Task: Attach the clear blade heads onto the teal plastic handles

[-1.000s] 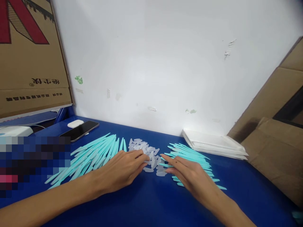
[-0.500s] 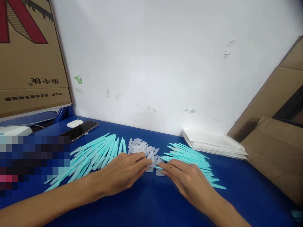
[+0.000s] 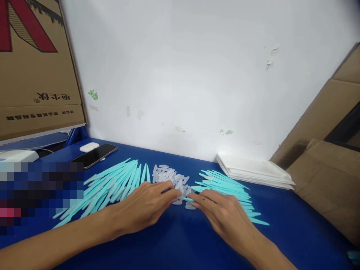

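Note:
My right hand (image 3: 225,212) pinches a turquoise plastic stick (image 3: 188,200), whose tip pokes out to the left past the fingers. Opposite it, my left hand (image 3: 147,202) has thumb and fingers pressed together; whatever lies between them is hidden. Both sets of fingertips are close together at the near end of a heap of small translucent plastic caps (image 3: 167,174). A fanned pile of turquoise tapered sticks (image 3: 115,183) lies beyond my left forearm, some with pale ends. Another pile of turquoise sticks (image 3: 222,183) is partly covered by my right hand.
The blue table (image 3: 174,243) meets a white wall. A phone (image 3: 95,155) and a white case (image 3: 89,146) lie at the back left. White flat sheets or bags (image 3: 253,170) are stacked at the back right. Cardboard boxes stand left (image 3: 36,75) and right (image 3: 329,180).
Hardly anything differs. The turquoise stick's tip in my right fingers has shifted very slightly; both hands stay in place.

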